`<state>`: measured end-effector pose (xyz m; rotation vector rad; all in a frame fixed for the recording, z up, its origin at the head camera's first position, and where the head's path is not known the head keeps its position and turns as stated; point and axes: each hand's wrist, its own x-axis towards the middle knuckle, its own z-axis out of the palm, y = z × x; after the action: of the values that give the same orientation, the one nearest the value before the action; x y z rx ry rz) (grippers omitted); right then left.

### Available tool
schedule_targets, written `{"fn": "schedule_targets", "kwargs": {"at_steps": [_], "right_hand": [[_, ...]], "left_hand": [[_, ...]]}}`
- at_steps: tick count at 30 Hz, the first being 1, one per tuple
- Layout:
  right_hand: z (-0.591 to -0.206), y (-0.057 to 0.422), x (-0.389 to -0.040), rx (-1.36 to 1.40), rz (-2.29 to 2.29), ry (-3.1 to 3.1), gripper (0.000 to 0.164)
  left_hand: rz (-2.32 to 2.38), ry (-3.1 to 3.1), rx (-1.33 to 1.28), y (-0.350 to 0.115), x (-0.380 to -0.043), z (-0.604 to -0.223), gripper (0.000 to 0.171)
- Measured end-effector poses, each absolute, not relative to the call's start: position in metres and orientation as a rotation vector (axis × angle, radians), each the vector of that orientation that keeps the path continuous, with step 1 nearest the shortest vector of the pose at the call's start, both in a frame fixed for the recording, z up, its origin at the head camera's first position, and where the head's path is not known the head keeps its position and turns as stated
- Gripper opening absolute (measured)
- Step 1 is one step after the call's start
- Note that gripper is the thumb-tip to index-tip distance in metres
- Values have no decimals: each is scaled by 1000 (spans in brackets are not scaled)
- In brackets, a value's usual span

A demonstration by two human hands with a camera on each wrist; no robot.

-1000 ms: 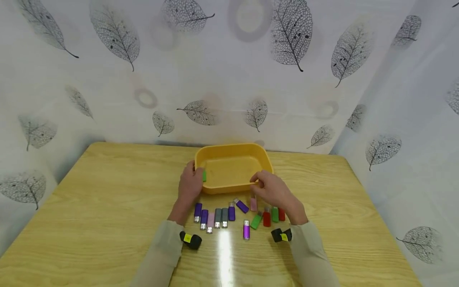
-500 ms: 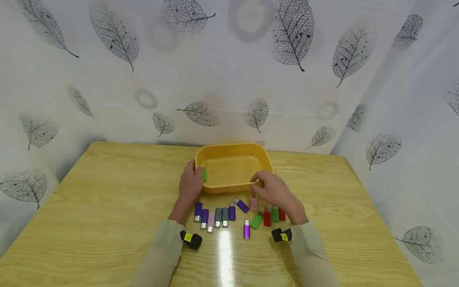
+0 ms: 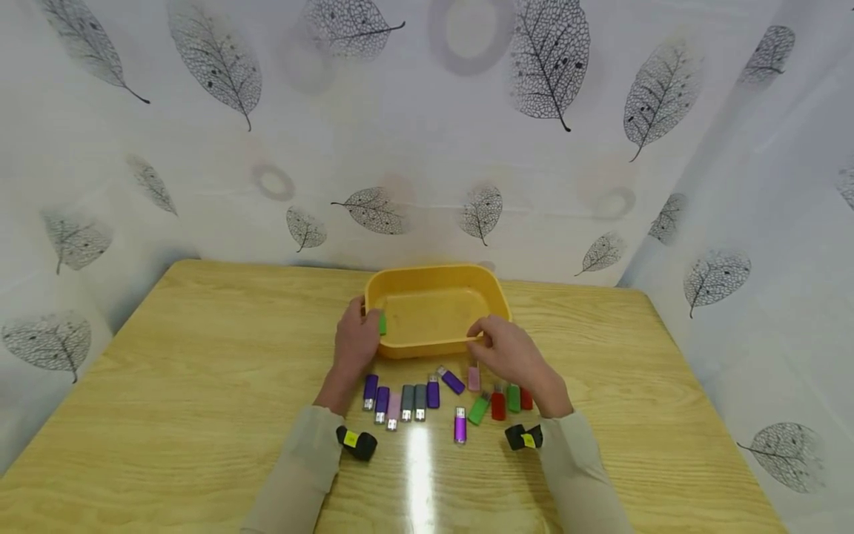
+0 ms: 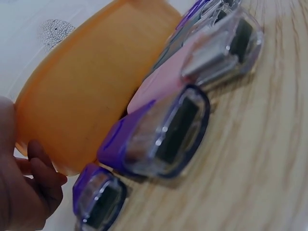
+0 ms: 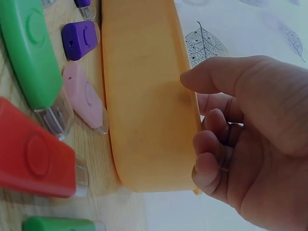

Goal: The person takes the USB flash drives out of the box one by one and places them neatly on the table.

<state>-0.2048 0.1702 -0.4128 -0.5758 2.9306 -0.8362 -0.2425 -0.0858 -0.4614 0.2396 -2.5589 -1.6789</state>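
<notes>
A yellow plastic tray (image 3: 437, 279) stands near the table's back edge. At its left end my left hand (image 3: 356, 340) grips the wall, thumb over the rim. A green piece (image 3: 383, 324) shows inside the tray beside that thumb, partly hidden. My right hand (image 3: 510, 354) pinches the front rim near the right corner, thumb outside, as the right wrist view shows. Just below it lies a pink USB stick (image 3: 474, 378), close to the tray's front wall (image 5: 144, 96). In the left wrist view, capped purple (image 4: 125, 139) and pink USB sticks (image 4: 163, 79) lie close to the tray.
Several USB sticks lie in front of the tray: two grey ones (image 3: 408, 403), a bright purple one (image 3: 460, 425), a tilted purple one (image 3: 451, 381), green (image 3: 478, 409) and red ones (image 3: 498, 405). Behind the table hangs a white leaf-patterned curtain (image 3: 414, 148).
</notes>
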Motion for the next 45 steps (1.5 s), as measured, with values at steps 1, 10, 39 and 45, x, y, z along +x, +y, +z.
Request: {"fn": "schedule_targets", "kwargs": {"at_steps": [1, 10, 39, 45], "right_hand": [[-413, 170, -205, -587, -827, 2940, 18], [-415, 168, -205, -617, -716, 3016, 16], [-401, 126, -236, -862, -744, 2879, 21], [-418, 89, -263, -893, -804, 2792, 26]], "left_hand": [[-1684, -2558, 241, -86, -242, -461, 46], [-1709, -2589, 232, -85, -243, -455, 47], [-2291, -2209, 202, -78, -237, -452, 85], [-2284, -2206, 237, -80, -239, -452, 76]]}}
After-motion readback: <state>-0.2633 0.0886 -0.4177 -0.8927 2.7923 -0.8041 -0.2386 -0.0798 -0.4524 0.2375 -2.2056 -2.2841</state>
